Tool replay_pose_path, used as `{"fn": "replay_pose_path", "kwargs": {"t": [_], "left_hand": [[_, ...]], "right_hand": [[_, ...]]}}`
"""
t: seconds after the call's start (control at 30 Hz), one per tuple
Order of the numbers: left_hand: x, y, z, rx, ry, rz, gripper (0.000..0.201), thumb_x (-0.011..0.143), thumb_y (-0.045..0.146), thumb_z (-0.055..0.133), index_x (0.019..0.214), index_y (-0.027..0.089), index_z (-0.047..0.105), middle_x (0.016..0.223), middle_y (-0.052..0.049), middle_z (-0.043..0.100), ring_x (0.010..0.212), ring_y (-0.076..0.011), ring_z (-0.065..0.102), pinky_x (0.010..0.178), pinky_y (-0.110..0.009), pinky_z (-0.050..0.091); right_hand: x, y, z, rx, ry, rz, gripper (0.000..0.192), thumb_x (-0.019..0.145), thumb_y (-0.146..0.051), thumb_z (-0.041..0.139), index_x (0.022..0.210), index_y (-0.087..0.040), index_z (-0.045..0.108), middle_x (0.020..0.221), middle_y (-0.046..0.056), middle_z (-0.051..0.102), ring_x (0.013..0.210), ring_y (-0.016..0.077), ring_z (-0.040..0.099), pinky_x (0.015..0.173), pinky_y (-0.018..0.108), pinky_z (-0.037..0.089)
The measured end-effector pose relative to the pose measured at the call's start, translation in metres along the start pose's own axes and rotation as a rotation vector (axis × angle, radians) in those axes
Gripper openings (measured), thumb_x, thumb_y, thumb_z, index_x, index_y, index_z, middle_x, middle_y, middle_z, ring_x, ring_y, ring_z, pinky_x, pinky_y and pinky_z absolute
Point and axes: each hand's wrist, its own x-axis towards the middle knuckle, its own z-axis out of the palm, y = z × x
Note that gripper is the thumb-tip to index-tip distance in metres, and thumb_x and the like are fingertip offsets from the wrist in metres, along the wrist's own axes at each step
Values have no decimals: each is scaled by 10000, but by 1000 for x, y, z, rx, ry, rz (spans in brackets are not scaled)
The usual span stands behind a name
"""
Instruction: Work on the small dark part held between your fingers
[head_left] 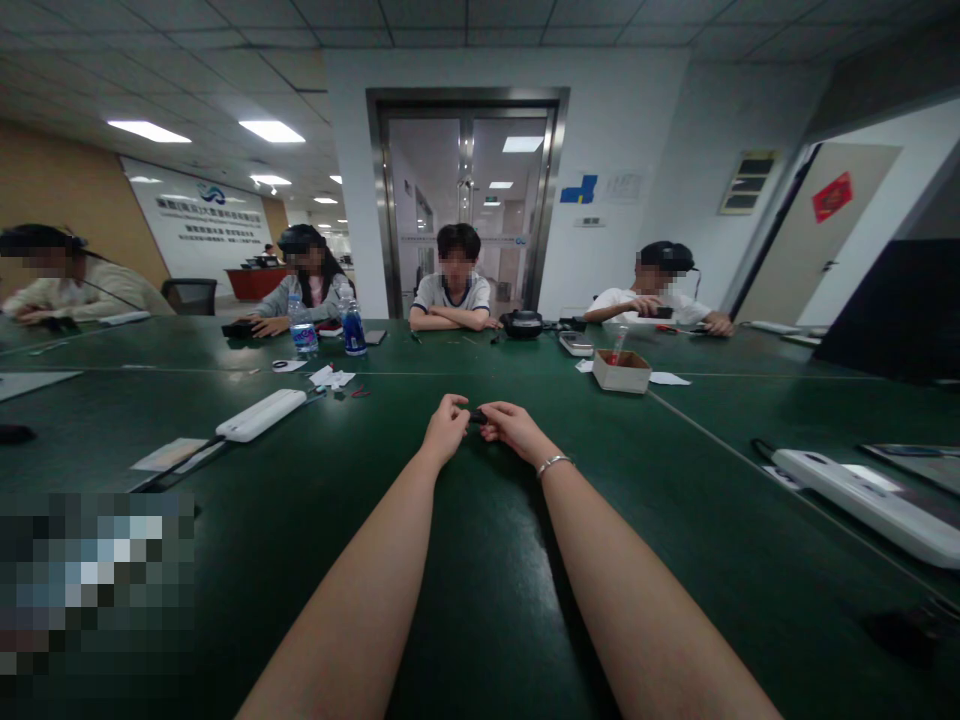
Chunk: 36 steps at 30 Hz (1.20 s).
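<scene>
A small black object (477, 416) sits between my two hands above the green table (480, 560); it is too small to name. My left hand (448, 428) grips its left end with thumb and fingertips, the index finger bent above it. On the other end, the fingers of my right hand (513, 428) are closed in a pinch. A silver bracelet (555, 464) circles my right wrist. My fingers hide part of the object.
A white power strip (262, 414) lies to the left, another power strip (862, 500) to the right. Ahead are a small open box (622, 372), paper scraps (331, 378) and two bottles, one a water bottle (352, 325). Several people sit along the far side.
</scene>
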Motion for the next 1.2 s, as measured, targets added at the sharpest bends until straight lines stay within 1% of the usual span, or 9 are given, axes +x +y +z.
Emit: {"fn": "replay_pose_path", "kwargs": {"t": [0.1,0.33,0.53,0.63,0.8,0.87,1.0,1.2], "left_hand": [[0,1,1,-38,-6,-15,251,806,233,447,1049,181,489,612,45,514,504,-84,489,503,-194,389],[-3,8,-1,-67,4,-42,208,813,234,442,1000,178,512,581,49,507,461,-74,448,464,-186,346],[-4,10,-1,-70,10,-36,185,815,232,447,974,169,517,539,58,485,449,-76,441,456,-187,331],[-3,7,0,-67,1,-28,186,817,243,451,973,171,522,541,56,493,452,-77,447,459,-189,334],[-1,3,0,-69,7,-38,192,822,251,451,981,174,526,537,55,495,448,-78,444,451,-187,324],[-1,3,0,-77,9,-47,195,822,247,452,986,173,526,540,52,498,446,-78,441,444,-187,320],[-3,6,-1,-79,-3,-55,198,821,244,451,990,172,524,551,48,501,459,-79,453,454,-187,331],[-6,13,-2,-87,10,-74,178,826,218,441,977,167,521,560,45,498,464,-76,447,461,-185,338]], "right_hand": [[0,-1,-1,18,-16,1,67,831,-136,621,891,-109,608,622,32,621,499,95,592,471,166,512],[-3,-2,-2,29,-31,-4,163,790,-57,601,936,-126,614,642,21,626,534,100,618,511,172,530],[-5,-3,-2,16,-36,-10,214,743,-22,580,924,-132,607,673,19,637,556,97,624,532,165,527],[-5,-3,-3,30,-40,-15,195,731,-40,601,901,-136,604,703,23,644,562,99,625,537,172,525],[-4,-3,-3,53,-30,-9,78,768,-154,640,832,-149,595,732,24,645,556,101,624,519,180,522],[-4,-3,-2,50,-29,-15,92,774,-134,629,860,-152,601,725,21,642,558,101,624,520,180,526],[-4,-3,-2,46,-3,-5,190,774,-87,619,951,-156,607,714,20,635,555,102,623,522,186,537],[-4,-4,-1,35,7,20,185,773,-52,600,938,-135,619,737,36,641,582,100,629,544,174,543]]}}
